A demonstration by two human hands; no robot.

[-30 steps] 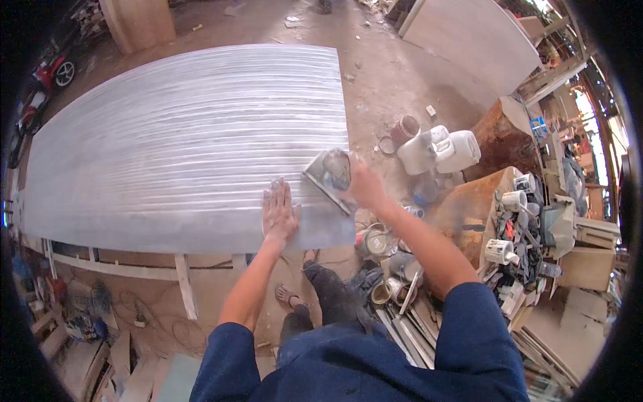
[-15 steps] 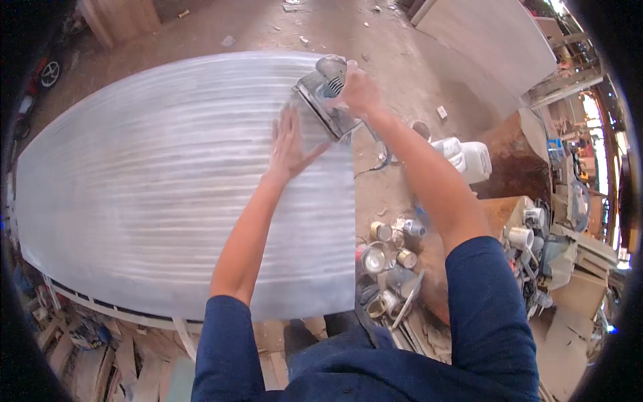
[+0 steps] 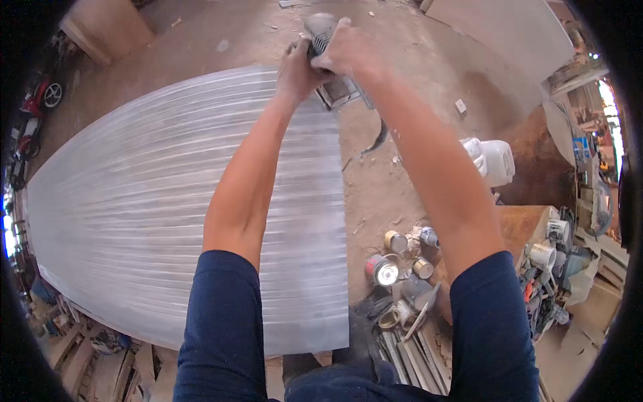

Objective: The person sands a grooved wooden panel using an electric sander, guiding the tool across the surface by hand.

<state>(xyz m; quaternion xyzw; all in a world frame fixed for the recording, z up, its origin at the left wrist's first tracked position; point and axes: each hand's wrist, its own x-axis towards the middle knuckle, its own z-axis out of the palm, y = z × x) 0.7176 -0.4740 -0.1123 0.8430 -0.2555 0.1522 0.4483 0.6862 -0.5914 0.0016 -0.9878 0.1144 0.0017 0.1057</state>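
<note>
A grey, dust-covered electric sander [image 3: 320,27] is at the far right corner of a long, pale board [image 3: 201,201] with whitish streaks and a curved far edge. My right hand [image 3: 348,50] is wrapped round the sander's body. On its left side, my left hand [image 3: 299,75] has its fingers curled against the sander. Part of the sander's flat base shows below my hands; the rest is hidden by them. A dark cord [image 3: 378,139] hangs from the tool past the board's right edge.
Right of the board are a white plastic jug [image 3: 497,163], several paint cans [image 3: 385,271] and wooden strips [image 3: 415,362] on the floor. A large pale panel [image 3: 502,43] leans at the upper right. A brown wooden panel [image 3: 107,30] and a red-framed wheeled thing [image 3: 41,100] stand far left.
My left hand has left the board's surface and moved up to the sander. The sander and my right hand have shifted away from me, to the board's far edge.
</note>
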